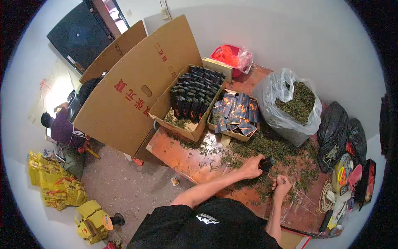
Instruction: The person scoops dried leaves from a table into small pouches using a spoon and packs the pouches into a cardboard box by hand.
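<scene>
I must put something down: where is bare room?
The reddish table is mostly bare at left, between the larger cardboard box of black pouches and left forearm, and behind, between red plastic basket and clear plastic bag. Crowded: loose green leaves around both hands.

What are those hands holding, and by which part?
The left hand grips a small black packet by its side at picture left. The right hand is curled; what it holds, if anything, I cannot tell.

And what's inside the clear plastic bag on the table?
Through its open top, the clear plastic bag shows a heap of loose, green-brown leafy material. Anything deeper is covered by that top layer and the cloudy plastic, so I can't tell what lies below.
</scene>
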A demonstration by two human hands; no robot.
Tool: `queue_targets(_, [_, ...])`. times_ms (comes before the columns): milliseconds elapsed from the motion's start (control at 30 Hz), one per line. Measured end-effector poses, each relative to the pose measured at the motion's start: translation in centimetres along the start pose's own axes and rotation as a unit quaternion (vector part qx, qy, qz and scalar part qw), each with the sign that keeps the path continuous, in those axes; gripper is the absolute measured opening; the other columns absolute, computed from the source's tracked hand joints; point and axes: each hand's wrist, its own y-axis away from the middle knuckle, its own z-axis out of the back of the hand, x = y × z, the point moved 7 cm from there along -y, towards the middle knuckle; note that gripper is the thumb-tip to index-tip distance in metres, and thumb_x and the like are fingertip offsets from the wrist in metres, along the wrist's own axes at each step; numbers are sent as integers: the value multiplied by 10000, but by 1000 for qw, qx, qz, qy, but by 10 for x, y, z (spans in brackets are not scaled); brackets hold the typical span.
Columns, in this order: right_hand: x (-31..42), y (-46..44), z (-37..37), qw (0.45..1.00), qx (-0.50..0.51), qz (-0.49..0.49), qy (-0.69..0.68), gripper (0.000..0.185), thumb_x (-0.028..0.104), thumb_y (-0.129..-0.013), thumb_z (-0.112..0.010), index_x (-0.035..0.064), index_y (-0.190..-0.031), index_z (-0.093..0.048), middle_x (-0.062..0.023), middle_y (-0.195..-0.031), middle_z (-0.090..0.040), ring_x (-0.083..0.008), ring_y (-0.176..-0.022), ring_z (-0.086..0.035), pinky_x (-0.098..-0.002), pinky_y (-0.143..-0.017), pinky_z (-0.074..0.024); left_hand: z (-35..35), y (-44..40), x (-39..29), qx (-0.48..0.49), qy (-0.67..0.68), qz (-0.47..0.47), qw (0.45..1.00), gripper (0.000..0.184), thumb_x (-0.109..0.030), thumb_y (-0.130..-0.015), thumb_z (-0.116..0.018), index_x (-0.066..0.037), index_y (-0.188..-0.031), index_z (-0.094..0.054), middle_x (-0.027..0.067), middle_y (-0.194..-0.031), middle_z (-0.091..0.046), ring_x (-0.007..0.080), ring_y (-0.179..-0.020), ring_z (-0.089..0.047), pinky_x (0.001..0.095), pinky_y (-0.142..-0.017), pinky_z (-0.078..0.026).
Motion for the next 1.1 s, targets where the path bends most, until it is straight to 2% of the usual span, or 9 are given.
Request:
queue_targets(67, [7, -2, 2, 1000, -4, 6, -7, 96, 75, -970, -652, -2, -1020, -680, -103, -738, -677, -112, -522, -557, -263, -427, -455, 2, 0, -5, -52, 14, -52, 997, 583, -131, -739, -716, -29, -1276, -514, 272, -1037, -677, 451, -973, -659, 524, -893, -514])
queue_targets(167, [-2, 9, -1, 1000, 2, -9, -27, 108, 69, -972, -641, -25, -1016, -672, -98, -739, -671, -108, -523, -552, -259, -426, -445, 10, 11, 0, 0, 18, 6, 1000, 574, -127, -734, -719, -17, -1260, -515, 256, -1006, -680, 456, -949, -658, 521, -872, -518])
queue_targets(300, [-6, 5, 2, 998, -5, -7, -55, 121, 77, -980, -636, -34, -1014, -671, -95, -730, -666, -109, -521, -549, -253, -425, -433, 10, 9, 1, -33, 27, -20, 999, 556, -127, -735, -716, -26, -1246, -523, 246, -1025, -682, 442, -969, -665, 508, -872, -525])
queue_targets(400, [-1, 6, 0, 998, -3, -4, -57, 123, 92, -984, -642, -23, -1011, -673, -81, -712, -661, -107, -503, -536, -257, -421, -417, 15, 13, -3, -7, 37, -4, 999, 547, -130, -735, -711, -28, -1241, -529, 254, -1061, -680, 433, -1004, -669, 499, -890, -531])
queue_targets(433, [-4, 6, 1, 998, -3, -2, -59, 120, 100, -985, -642, -13, -1009, -673, -70, -707, -659, -103, -491, -528, -261, -416, -406, 11, 9, 7, -44, 19, -49, 998, 540, -131, -743, -715, -27, -1242, -535, 243, -1104, -681, 426, -1039, -667, 485, -916, -537])
queue_targets(500, [6, 6, -3, 995, 42, 58, -63, 119, 108, -982, -652, -9, -989, -674, -55, -671, -634, -105, -479, -509, -265, -418, -381, 20, 11, 1, -15, 24, 13, 1000, 564, -158, -755, -742, -53, -1273, -546, 225, -1146, -679, 423, -1076, -659, 474, -955, -529])
queue_targets(600, [9, 10, -2, 996, -7, -14, -83, 163, 158, -973, -678, -4, -961, -681, -46, -642, -603, -94, -492, -495, -264, -440, -383, 31, 17, -12, -8, 25, 17, 1000, 596, -155, -780, -757, -34, -1316, -523, 244, -1209, -672, 402, -1145, -650, 456, -998, -519])
queue_targets(733, [17, 11, -1, 997, -17, -14, -75, 156, 100, -967, -652, -31, -1040, -696, -85, -731, -685, -93, -514, -547, -247, -449, -428, 24, 14, 6, 4, 11, 17, 1000, 583, -166, -791, -775, -13, -1288, -511, 220, -1137, -703, 373, -1080, -687, 438, -966, -532])
queue_targets(1100, [40, 6, 4, 996, -13, 0, -89, 143, 103, -969, -644, -10, -1032, -705, -96, -784, -712, -81, -547, -573, -239, -444, -439, 31, 14, 8, -11, -22, 11, 1000, 629, -198, -786, -780, -15, -1325, -514, 216, -1089, -696, 335, -896, -666, 428, -860, -516])
